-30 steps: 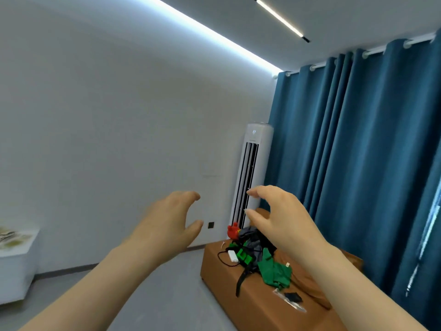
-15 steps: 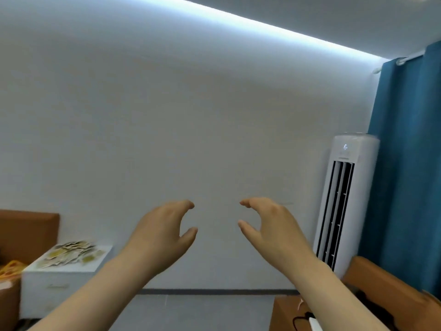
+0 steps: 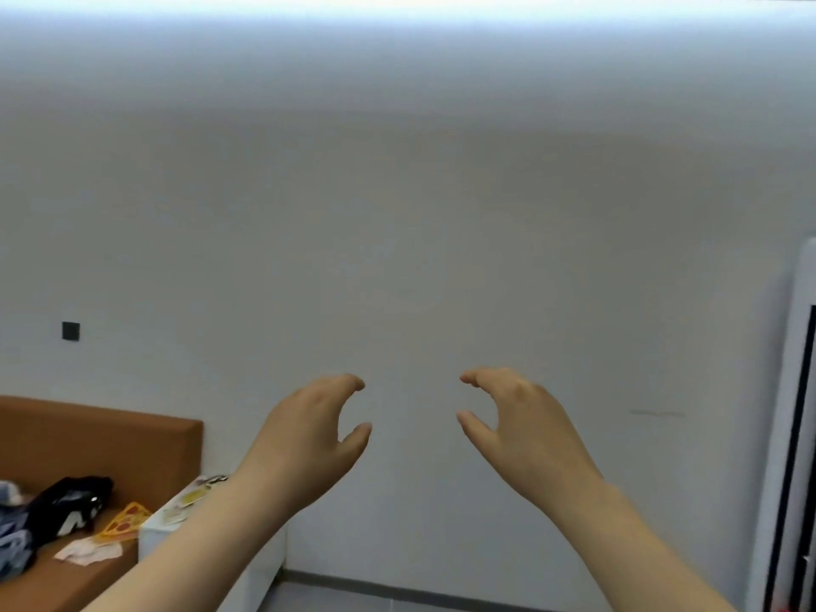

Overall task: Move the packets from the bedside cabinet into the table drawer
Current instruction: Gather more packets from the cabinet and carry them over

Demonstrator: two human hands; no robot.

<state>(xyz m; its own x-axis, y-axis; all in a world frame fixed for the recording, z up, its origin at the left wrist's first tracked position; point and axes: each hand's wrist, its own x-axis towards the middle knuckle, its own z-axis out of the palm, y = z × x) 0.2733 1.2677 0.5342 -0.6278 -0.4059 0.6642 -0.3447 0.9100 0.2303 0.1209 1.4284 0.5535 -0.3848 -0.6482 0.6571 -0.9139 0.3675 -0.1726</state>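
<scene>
In front of the plain wall are two bare hands; the left hand [image 3: 309, 439] and right hand [image 3: 525, 430] curl half open, holding nothing; some flat yellow packets [image 3: 190, 501] lie on the white bedside cabinet [image 3: 265, 563], too blurred to count.

Left hand [image 3: 309, 439]: bare, no glove, ring or watch showing; lower centre-left of the frame.
Right hand [image 3: 525, 430]: bare, nothing worn on fingers or wrist; lower centre-right.
Forearms: both bare, no sleeve in view down to the bottom edge.
Markings: none visible on either hand.
</scene>
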